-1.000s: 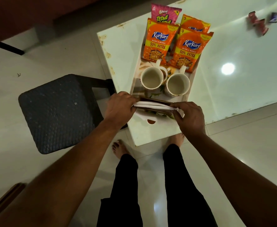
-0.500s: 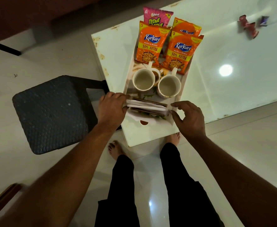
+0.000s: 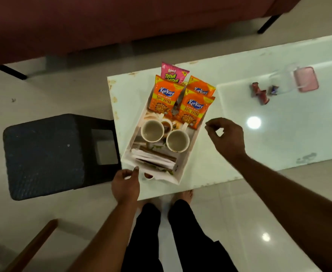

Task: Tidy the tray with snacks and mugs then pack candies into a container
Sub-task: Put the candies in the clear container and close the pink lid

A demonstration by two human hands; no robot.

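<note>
A white tray (image 3: 192, 148) sits at the left end of the glass table (image 3: 259, 138). It holds several orange snack packets (image 3: 166, 96), a pink packet (image 3: 172, 73), two white mugs (image 3: 152, 130) (image 3: 177, 140) and a stack of white napkins (image 3: 153, 159) at its near end. My left hand (image 3: 124, 185) hovers at the tray's near left corner, fingers loosely curled, holding nothing. My right hand (image 3: 227, 137) floats above the table just right of the tray, fingers loosely curled and empty. Red and purple wrapped candies (image 3: 260, 92) lie farther right, beside a clear container (image 3: 283, 79) and its pink lid (image 3: 306, 79).
A dark woven stool (image 3: 47, 154) stands left of the table, close to the tray. A maroon sofa (image 3: 122, 22) runs along the far side. My legs and bare feet (image 3: 184, 195) are at the table's near edge. A wooden edge (image 3: 31, 246) shows bottom left.
Both hands let go of the napkin stack and drew away from it; the right hand moved out to the right of the tray. The camera view rose and shifted right, revealing the container and lid.
</note>
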